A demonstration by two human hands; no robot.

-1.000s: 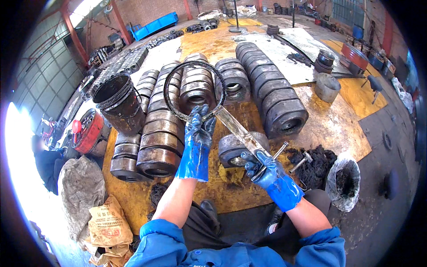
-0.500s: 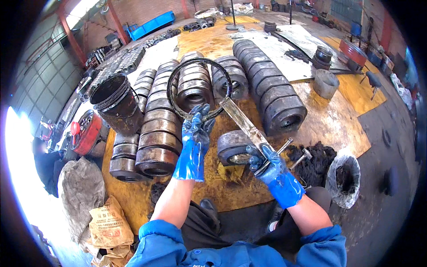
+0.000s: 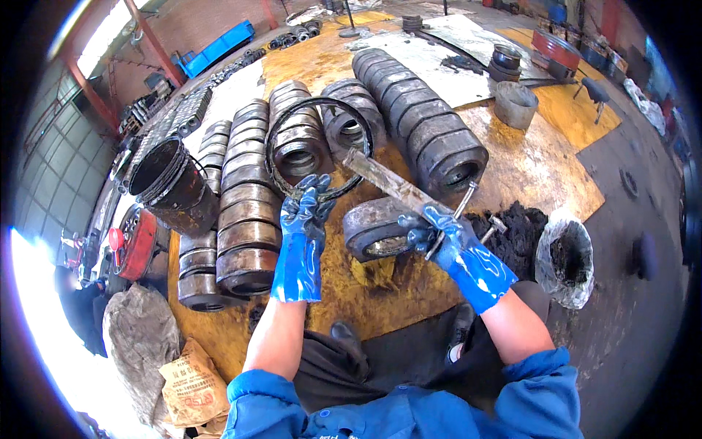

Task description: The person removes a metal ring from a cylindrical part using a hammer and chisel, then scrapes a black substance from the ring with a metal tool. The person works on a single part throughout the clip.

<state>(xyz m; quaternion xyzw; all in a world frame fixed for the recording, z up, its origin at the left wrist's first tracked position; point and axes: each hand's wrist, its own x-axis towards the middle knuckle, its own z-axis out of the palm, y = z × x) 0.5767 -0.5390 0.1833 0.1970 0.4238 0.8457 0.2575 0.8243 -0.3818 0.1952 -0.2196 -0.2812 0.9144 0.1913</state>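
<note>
- Left hand [image 3: 303, 208]: blue glove, fingers and thumb closed on the lower edge of a ring [image 3: 270, 150].
- Ring: dark, thin, glossy in places; raised in front of the person, its opening turned toward the viewer. Rows of rollers show through and behind it.
- Right hand [image 3: 447, 233]: blue glove, fingers wrapped round the near end of a flat bar [image 3: 387, 181].
- Bar: smeared surface, slanting up and leftward; its far end overlaps the ring's right edge in view. Contact between the two: cannot tell.
- Metal rod [image 3: 466, 199]: crosses at the right hand, tilted. Whether it is fixed to the bar: cannot tell.
- Single roller [image 3: 376, 228]: on its side below the bar, between the two hands in view, resting on a stained yellow sheet [image 3: 409, 300].
- Left row [image 3: 248, 205]: rollers end to end, beyond the left hand; right row [image 3: 420, 110], darker, stands farther off.
- Bucket [image 3: 175, 194]: black, tilted, beside the left row.
- Right of the right hand: a black, clumpy pile [image 3: 512, 234]; just beside it, a clear plastic bag [image 3: 564, 263] with dark matter inside.
</note>
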